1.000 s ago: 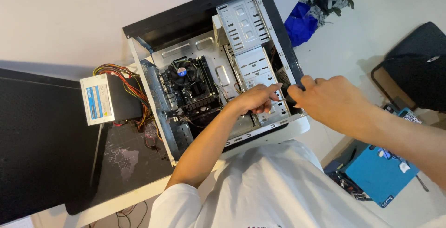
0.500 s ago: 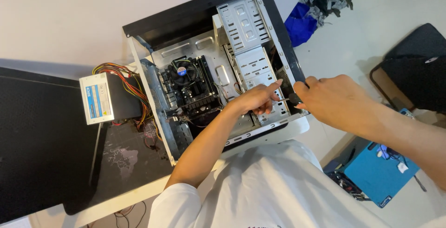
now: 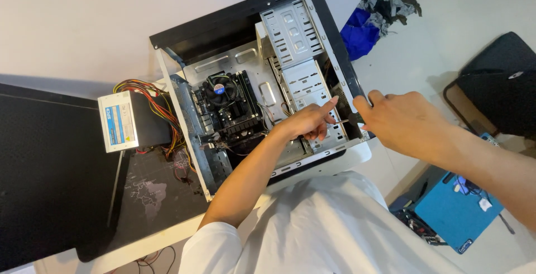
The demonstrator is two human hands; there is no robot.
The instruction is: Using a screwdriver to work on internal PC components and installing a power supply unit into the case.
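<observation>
The left hand (image 3: 306,124) is reaching into the open black-and-silver steel computer case (image 3: 268,84) lying on its side on the bench (image 3: 139,196), index finger extended to the perforated silver drive cage (image 3: 312,92), remaining fingers curled and holding nothing. The right hand (image 3: 399,120) is closing its fingers on a thin dark screwdriver shaft (image 3: 347,120) just beside that cage. A grey box power supply (image 3: 125,120) with multicoloured wires is resting left of the case.

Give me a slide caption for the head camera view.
Both hands, left and right, work a screwdriver at the open computer case's drive cage.

Home repair corner: opened computer case (image 3: 262,84), loose power supply (image 3: 125,120), desk mat (image 3: 151,196).
</observation>
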